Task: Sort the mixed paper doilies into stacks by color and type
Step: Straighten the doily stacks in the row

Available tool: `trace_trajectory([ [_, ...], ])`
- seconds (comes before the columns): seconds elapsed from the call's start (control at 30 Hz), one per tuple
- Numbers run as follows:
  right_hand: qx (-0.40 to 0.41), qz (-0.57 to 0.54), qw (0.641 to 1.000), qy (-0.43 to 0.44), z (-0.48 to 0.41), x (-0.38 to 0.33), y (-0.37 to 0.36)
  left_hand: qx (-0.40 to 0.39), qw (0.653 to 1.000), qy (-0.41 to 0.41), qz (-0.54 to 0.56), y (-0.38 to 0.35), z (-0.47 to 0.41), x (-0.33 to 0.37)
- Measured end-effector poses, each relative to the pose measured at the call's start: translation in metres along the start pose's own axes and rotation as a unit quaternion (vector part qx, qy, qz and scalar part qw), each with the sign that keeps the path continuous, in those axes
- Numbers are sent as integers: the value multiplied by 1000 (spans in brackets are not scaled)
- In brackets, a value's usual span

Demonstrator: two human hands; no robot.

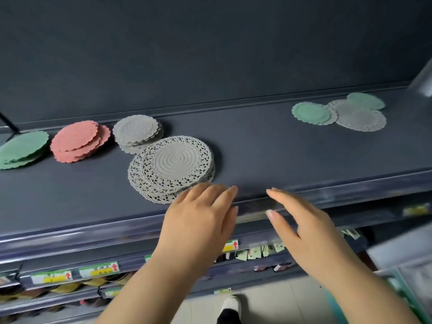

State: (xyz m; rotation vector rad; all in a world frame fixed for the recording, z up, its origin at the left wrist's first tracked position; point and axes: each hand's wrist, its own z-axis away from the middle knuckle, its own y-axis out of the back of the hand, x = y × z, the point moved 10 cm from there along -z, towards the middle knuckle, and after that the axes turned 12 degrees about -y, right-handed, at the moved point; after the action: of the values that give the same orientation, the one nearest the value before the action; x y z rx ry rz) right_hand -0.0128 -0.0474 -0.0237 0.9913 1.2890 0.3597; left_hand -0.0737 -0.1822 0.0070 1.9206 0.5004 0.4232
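Left hand (201,218) and right hand (304,226) hover flat-fingered and empty at the shelf (257,148) front, the left just beside the lacy grey stack (173,164), mixed doilies (346,111) lying far right.

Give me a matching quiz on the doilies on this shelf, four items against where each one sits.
1 green stack
2 pink stack
3 lacy grey stack
4 unsorted cluster

A far right of the shelf
B beside the left hand
C far left
D just right of the green stack

Pairs: 1-C, 2-D, 3-B, 4-A.
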Motion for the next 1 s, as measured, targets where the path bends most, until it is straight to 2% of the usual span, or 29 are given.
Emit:
trace_trajectory([
  [0.17,16,34,999,-1,-57,9,34,19,1000,5,20,-14,-61,-14],
  [0.33,65,72,995,-16,-97,39,74,45,999,-22,4,-24,-125,-11],
  [0.63,62,79,994,-34,-161,124,125,-4,1000,-18,7,-73,-190,27],
  [0.77,37,122,991,-26,-204,170,147,-1,1000,-2,28,-80,-227,57],
  [0.9,-32,196,979,-43,-245,215,151,-4,1000,-3,15,-96,-271,84],
  [1.0,-85,205,975,-31,-254,230,141,-73,996,48,26,-132,-301,88],
])
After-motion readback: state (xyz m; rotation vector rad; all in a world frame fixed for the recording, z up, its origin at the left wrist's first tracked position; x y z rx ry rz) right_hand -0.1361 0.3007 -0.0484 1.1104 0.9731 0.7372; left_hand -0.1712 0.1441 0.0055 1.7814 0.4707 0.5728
